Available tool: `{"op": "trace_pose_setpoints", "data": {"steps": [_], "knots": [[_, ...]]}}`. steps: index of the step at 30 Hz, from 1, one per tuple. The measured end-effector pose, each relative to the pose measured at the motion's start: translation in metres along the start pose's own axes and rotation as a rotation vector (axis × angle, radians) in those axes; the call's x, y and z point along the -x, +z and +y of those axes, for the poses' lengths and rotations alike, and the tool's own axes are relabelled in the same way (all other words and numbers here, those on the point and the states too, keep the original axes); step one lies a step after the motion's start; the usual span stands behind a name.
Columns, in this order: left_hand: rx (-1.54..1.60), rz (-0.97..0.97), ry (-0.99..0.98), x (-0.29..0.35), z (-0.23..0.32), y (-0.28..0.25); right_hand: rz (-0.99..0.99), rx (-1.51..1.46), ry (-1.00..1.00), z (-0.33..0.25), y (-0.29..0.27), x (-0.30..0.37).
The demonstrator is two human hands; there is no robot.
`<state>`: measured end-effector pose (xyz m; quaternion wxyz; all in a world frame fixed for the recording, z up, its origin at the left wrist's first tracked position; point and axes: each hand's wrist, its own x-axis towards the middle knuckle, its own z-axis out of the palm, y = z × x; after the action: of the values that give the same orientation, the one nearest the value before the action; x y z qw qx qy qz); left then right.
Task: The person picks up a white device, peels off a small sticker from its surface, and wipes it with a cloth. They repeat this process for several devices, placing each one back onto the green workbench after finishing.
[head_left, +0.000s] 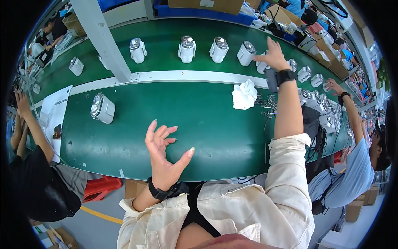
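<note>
My left hand (162, 155) hovers over the near part of the green tabletop (199, 120), palm up, fingers spread and holding nothing. My right hand (271, 57) is stretched out past the white rail, its fingers apart. Just beside and partly behind it is a white device (260, 67) with a shiny top, mostly hidden. Left of that hand stands another white device (246, 53), apart from the fingers. One more white device (103, 108), with a glossy clear-looking head, stands alone on the near left of the table.
A white rail (182, 76) and a slanted post (101, 39) cross the table. Crumpled white paper (245, 94) lies beside small metal parts (268, 104). Several devices (327, 108) crowd the right end. Co-workers (352, 162) flank both sides; a paper sheet (57, 118) lies left.
</note>
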<state>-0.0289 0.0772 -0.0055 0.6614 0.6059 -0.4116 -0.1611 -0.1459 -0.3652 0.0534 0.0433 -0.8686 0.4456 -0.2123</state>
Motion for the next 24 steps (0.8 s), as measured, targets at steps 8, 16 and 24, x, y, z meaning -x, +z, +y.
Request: {"op": "trace_pose_setpoints", "data": {"steps": [8, 16, 24], "knots": [[0.03, 0.023, -0.03, -0.002, -0.001, 0.006, -0.133, 0.328, 0.062, -0.033, -0.01, -0.008], [0.127, -0.16, -0.031, -0.003, 0.014, 0.007, -0.724, -0.765, -0.757, -0.123, -0.098, 0.121], [0.169, -0.176, -0.198, 0.015, 0.024, 0.01, -0.356, -0.668, -0.923, -0.171, -0.107, 0.214]]}}
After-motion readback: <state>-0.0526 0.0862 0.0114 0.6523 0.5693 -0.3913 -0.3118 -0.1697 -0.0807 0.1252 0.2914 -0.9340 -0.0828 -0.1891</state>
